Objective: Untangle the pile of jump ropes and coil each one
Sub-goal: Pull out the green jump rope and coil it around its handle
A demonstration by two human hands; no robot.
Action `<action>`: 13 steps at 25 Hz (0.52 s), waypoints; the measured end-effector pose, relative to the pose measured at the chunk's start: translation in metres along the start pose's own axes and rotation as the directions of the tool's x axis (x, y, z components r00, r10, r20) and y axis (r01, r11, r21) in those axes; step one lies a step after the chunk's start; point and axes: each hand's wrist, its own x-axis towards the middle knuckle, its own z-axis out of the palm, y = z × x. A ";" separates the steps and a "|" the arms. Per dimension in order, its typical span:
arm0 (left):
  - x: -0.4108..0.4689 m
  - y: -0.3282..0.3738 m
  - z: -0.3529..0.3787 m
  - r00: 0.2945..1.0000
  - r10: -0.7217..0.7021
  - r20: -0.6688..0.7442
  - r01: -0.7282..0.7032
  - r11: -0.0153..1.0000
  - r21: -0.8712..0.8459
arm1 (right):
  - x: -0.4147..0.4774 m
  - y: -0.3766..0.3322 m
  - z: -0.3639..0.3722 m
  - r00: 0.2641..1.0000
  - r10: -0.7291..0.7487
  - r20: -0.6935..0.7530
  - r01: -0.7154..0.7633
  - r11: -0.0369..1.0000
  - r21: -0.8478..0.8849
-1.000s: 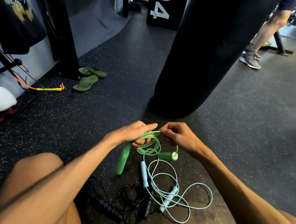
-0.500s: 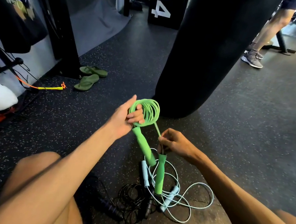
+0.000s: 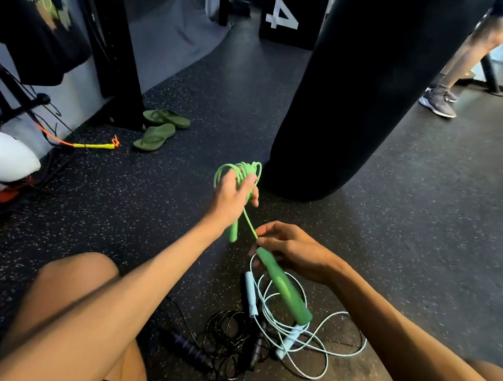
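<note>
**Item 1, green rope (image 3: 242,167):** nearly coiled. My left grip (image 3: 231,197) is curled round the loops, just in front of the punching bag (image 3: 356,91), and one handle hangs beneath it. My right grip (image 3: 293,252), nearer me than the bag, pinches the cord where it meets the second green handle (image 3: 284,288). A short taut run is left to wind.

**Items 2 and 3, pale blue rope (image 3: 328,345) and black rope (image 3: 227,333):** on the floor, nearer me again, overlapping. Both remain to do, I judge.
</note>
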 end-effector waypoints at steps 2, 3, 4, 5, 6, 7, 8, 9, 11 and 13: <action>-0.007 0.000 0.002 0.993 0.080 0.086 -0.099 0.967 0.237 | 0.000 -0.007 -0.002 1.000 -0.011 -0.005 0.011 0.999 -0.041; -0.009 -0.004 0.003 0.984 0.111 0.139 -0.151 0.933 0.327 | 0.000 -0.010 -0.004 0.999 -0.033 -0.028 0.030 0.995 -0.100; -0.010 -0.009 0.003 0.972 0.121 0.201 -0.196 0.890 0.412 | 0.002 -0.012 -0.007 0.996 -0.063 -0.060 0.053 0.985 -0.164; -0.011 -0.012 0.003 0.959 0.099 0.266 -0.224 0.841 0.493 | 0.004 -0.013 -0.009 0.990 -0.096 -0.103 0.072 0.974 -0.215; -0.013 -0.014 0.003 0.945 0.063 0.322 -0.245 0.789 0.564 | 0.005 -0.014 -0.010 0.980 -0.120 -0.156 0.080 0.967 -0.242; -0.014 -0.015 0.003 0.930 0.028 0.367 -0.268 0.734 0.623 | 0.006 -0.014 -0.010 0.969 -0.125 -0.214 0.070 0.967 -0.245; -0.016 -0.017 0.003 0.911 0.005 0.413 -0.303 0.687 0.661 | 0.006 -0.015 -0.010 0.957 -0.106 -0.268 0.043 0.972 -0.231; -0.019 -0.016 0.005 0.893 -0.024 0.450 -0.324 0.660 0.678 | 0.006 -0.014 -0.011 0.947 -0.069 -0.313 -0.002 0.975 -0.222; -0.028 -0.013 0.007 0.855 -0.080 0.513 -0.355 0.632 0.689 | 0.007 -0.011 -0.016 0.934 0.011 -0.358 -0.107 0.963 -0.248; -0.037 -0.012 0.010 0.828 -0.125 0.547 -0.366 0.617 0.697 | 0.011 -0.006 -0.022 0.929 0.062 -0.366 -0.180 0.938 -0.297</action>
